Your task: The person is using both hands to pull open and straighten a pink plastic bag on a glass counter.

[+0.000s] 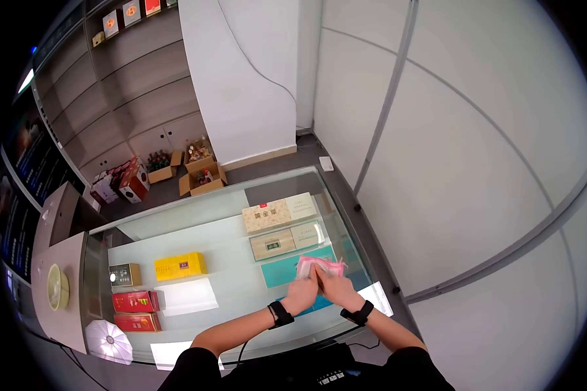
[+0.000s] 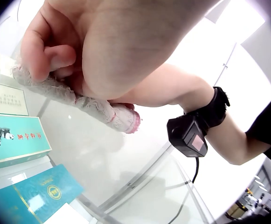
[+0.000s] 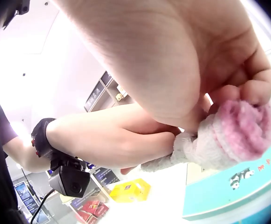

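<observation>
Both hands grip a fluffy pink and white cloth (image 1: 323,262) over the right part of the glass display case. My left hand (image 1: 299,295) and right hand (image 1: 340,290) are side by side, thumbs close together at the cloth's near edge. In the left wrist view the cloth (image 2: 96,110) looks like a long whitish roll, and the curled fingers of my left hand (image 2: 109,44) hold it. The right wrist view shows the roll's pink end (image 3: 247,128) under the bent fingers of my right hand (image 3: 158,60). A turquoise panda box (image 2: 16,139) lies below.
Beige boxes (image 1: 267,217) lie inside the glass case (image 1: 228,195) beyond the hands. Left of them are a yellow box (image 1: 180,266) and red boxes (image 1: 135,302). A pale green bowl (image 1: 58,287) stands on the left counter. White panels (image 1: 476,143) rise at right.
</observation>
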Motion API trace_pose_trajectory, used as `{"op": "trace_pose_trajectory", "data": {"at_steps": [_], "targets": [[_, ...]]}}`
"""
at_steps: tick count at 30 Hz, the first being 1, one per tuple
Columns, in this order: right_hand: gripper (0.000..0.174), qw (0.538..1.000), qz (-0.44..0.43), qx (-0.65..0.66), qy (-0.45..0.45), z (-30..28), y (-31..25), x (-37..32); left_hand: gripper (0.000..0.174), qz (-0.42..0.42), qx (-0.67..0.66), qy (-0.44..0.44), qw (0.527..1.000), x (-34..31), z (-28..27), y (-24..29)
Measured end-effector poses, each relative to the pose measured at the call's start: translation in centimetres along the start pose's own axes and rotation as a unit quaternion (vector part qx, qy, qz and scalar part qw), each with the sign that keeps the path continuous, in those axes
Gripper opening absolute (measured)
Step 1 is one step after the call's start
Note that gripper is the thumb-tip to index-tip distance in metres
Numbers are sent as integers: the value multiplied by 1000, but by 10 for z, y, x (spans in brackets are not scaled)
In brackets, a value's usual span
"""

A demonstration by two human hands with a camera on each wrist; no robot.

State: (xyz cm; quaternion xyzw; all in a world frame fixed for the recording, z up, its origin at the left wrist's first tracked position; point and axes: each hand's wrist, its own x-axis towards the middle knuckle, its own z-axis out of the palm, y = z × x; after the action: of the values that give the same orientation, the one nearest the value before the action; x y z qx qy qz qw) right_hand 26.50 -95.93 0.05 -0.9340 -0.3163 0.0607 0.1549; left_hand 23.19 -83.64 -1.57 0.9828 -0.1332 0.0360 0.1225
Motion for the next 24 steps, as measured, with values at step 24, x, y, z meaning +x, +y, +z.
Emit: {"op": "trace_pose_trajectory", "data": {"at_steps": [24], "targets": [[47, 998, -12, 19, 64, 11, 15, 50, 59, -36, 1, 2, 999, 39, 0, -19]]}}
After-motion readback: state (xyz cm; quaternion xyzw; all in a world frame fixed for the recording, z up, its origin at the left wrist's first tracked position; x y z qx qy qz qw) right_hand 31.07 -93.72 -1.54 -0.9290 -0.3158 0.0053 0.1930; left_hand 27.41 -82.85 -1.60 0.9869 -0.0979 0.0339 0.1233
